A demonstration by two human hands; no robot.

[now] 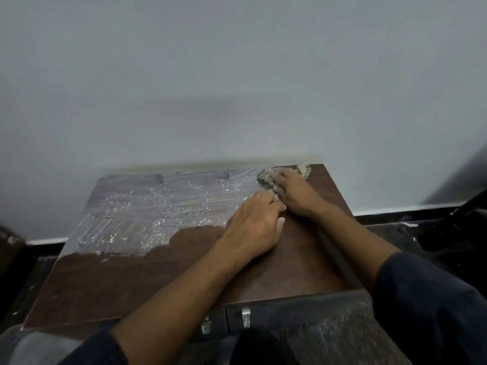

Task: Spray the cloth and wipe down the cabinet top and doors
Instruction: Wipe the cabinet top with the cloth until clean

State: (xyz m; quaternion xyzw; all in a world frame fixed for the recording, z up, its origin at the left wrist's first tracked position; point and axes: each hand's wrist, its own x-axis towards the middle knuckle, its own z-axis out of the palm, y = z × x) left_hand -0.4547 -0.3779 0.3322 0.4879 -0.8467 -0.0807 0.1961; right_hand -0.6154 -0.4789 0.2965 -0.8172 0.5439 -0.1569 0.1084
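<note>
Your right hand (291, 191) is pressed down on the cloth (282, 175), fingers bent over the bunched grey rag at the far right corner of the cabinet top (163, 280), right by the wall (237, 75). Cloth pokes out on both sides of the hand, so most of it is hidden. Your left hand (254, 225) lies on the wood just beside the right wrist, fingers loosely curled, fingertips touching the right hand; can't tell if it holds anything. The far half of the top shows a wet, whitish streaked patch (158, 209), the near half is plain dark brown. Below the front edge, two doors (290, 314) meet, each with a small metal handle (245, 317) next to the seam; your left forearm crosses over the left one. Dark sleeves (432, 306) fill the lower corners. Dark floor (390, 230) and a black skirting strip run along the wall at right, with a black object (463, 214) at the far right edge, too cropped to identify. Frame is blurry.
</note>
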